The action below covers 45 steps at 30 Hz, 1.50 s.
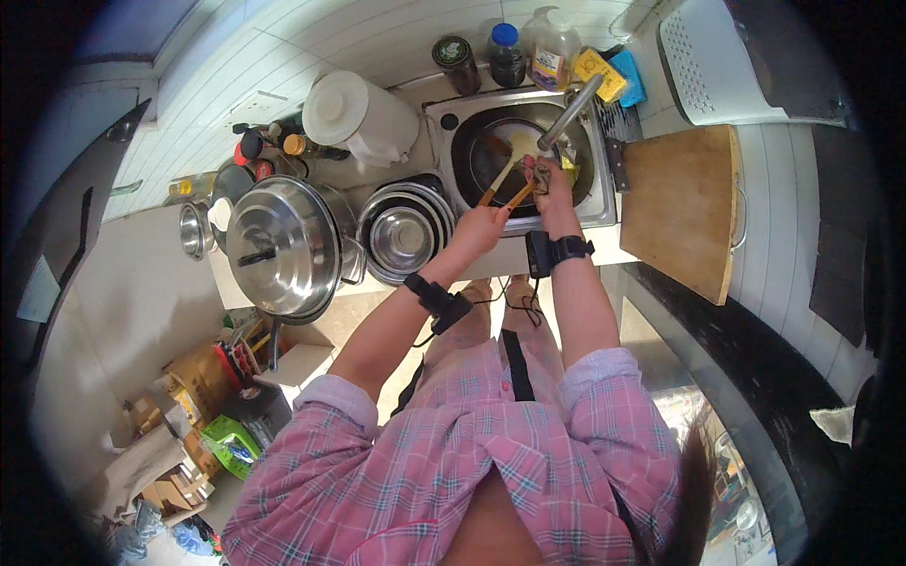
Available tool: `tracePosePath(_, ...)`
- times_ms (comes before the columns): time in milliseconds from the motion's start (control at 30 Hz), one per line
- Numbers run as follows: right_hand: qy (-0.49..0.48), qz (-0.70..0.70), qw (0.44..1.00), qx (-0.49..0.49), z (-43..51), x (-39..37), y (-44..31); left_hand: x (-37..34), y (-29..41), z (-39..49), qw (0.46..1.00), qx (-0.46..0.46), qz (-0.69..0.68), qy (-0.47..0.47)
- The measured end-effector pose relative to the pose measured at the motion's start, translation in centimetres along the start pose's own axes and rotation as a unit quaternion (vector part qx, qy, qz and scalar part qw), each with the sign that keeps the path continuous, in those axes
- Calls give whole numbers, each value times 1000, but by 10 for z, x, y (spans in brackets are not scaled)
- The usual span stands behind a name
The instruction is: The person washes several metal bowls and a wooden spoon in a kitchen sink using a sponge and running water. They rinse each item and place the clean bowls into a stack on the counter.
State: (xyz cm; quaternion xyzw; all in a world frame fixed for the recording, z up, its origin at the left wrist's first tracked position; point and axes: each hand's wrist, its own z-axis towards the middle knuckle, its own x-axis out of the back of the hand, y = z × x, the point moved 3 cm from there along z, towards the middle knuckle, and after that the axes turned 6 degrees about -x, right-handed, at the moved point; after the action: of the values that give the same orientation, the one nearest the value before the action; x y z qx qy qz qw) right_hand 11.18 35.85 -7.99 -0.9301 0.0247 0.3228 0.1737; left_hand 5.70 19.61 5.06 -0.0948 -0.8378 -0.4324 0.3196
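Over the front of a stainless steel sink [604, 205], my left hand [481, 230] holds the handle of a wooden utensil [520, 196]. My right hand [554, 185] grips a crumpled cloth [541, 177] at the utensil's upper part, below the curved faucet [573, 113]. A second utensil with a pale shaft [501, 175] slants beside it, its lower end near my left hand; whether that hand also holds it I cannot tell. Behind them in the basin lies a dark round pan [481, 166], with something yellow-green [569, 166] at its right.
Nested steel bowls [402, 240] and a large lidded pot [283, 244] stand left of the sink. A white lidded container [375, 117], a dark jar [456, 64] and bottles [506, 56] line the back. To the right are a knife [617, 166] and a wooden cutting board [676, 205].
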Motion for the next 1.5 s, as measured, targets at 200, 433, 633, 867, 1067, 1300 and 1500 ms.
tracePosePath(200,-63,-3,996,-59,-36,-22,22,-15,8,11,997,0,-29,74)
tracePosePath(433,-57,-15,994,-91,-51,-34,37,-30,-18,24,984,87,-155,-27)
tracePosePath(633,-98,-319,938,-90,-44,-47,0,29,16,21,995,-33,57,79)
tracePosePath(867,-75,-752,603,256,-43,-69,-22,72,49,27,819,-308,419,243)
tracePosePath(1067,-142,-794,486,336,-52,-69,-16,45,12,29,950,-88,301,9)
tracePosePath(1300,-26,-812,510,282,-29,-28,-21,57,1,-16,973,-4,231,23)
tracePosePath(1500,18,-790,528,311,-53,-36,-18,76,-15,-40,988,33,94,122)
